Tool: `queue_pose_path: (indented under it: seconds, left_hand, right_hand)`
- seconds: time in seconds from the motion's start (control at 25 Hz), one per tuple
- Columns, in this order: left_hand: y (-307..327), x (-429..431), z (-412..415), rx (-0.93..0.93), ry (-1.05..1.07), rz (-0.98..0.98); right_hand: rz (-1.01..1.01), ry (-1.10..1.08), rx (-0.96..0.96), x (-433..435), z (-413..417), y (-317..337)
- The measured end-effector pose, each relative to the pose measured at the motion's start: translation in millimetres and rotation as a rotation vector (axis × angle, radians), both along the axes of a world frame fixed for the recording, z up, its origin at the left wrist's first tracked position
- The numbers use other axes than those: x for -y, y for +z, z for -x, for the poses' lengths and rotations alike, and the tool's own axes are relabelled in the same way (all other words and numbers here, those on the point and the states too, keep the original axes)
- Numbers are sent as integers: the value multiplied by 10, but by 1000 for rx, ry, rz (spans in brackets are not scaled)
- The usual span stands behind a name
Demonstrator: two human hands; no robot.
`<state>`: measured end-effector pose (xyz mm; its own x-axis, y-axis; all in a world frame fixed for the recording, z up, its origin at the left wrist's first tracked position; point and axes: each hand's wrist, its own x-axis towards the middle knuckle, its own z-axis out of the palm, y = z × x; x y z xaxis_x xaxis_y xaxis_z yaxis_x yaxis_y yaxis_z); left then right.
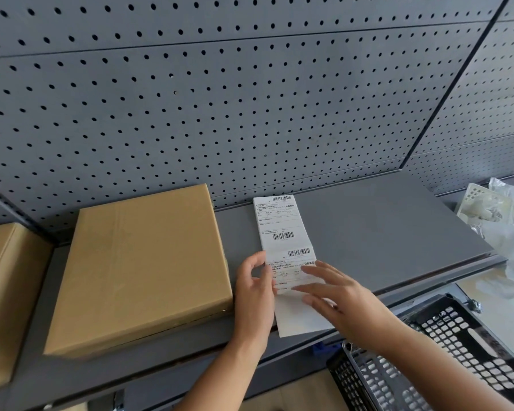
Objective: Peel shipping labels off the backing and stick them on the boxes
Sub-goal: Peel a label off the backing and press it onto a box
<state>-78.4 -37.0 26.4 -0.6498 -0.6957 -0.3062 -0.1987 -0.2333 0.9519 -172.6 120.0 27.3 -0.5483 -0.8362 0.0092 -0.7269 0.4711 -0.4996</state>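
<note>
on the grey shelf [368, 221], a strip of shipping labels [282, 223] lies flat, running from the pegboard wall [220, 99] toward the front edge, near end overhanging the edge a bit. at least two printed labels with barcodes are on it; the near part is blank white backing.

left hand [254, 292] is on the strip's left edge around the second label, thumb and fingers curled at the paper edge. looks like a pinch on the edge, but can't tell if it actually grips or just rests there. right hand [336, 295] is spread out, fingers extended flat over the lower label, holding nothing, fingertips touching or just above the paper, can't tell which.

cardboard box [140, 268] sits just left of the strip on the same shelf, closed, top face bare, left hand near its right side. more cardboard boxes [0, 292] at the far left, on the next shelf section.

black plastic crate [445, 351] below the shelf at right. crumpled clear plastic bags [505, 226] at far right.
</note>
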Motion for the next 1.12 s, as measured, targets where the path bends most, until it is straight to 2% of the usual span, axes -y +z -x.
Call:
queue_pose_path:
  seconds: [0.12, 0.2, 0.36, 0.44, 0.64, 0.76, 0.92, 1.12]
  left_hand:
    - [84, -22, 27, -5, 57, -46]
    - [160, -34, 53, 32, 4, -143]
    - [313, 5, 65, -62, -148, -499]
    - [337, 79, 99, -56, -162, -542]
    - [322, 153, 196, 13, -106, -391]
    - [289, 122, 201, 11, -88, -290]
    - [331, 51, 184, -21, -131, -206]
    - [393, 13, 206, -50, -163, -164]
  right_hand:
    - [204, -99, -72, 17, 18, 71]
    - [290, -121, -139, 45, -3, 140]
    - [350, -53, -257, 24, -44, 190]
    - [335, 15, -277, -9, -59, 184]
    - [175, 152, -217, -119, -124, 180]
    - [126, 85, -82, -101, -110, 299]
    - [235, -97, -225, 200, 151, 364]
    - [134, -78, -390, 516, 368, 414]
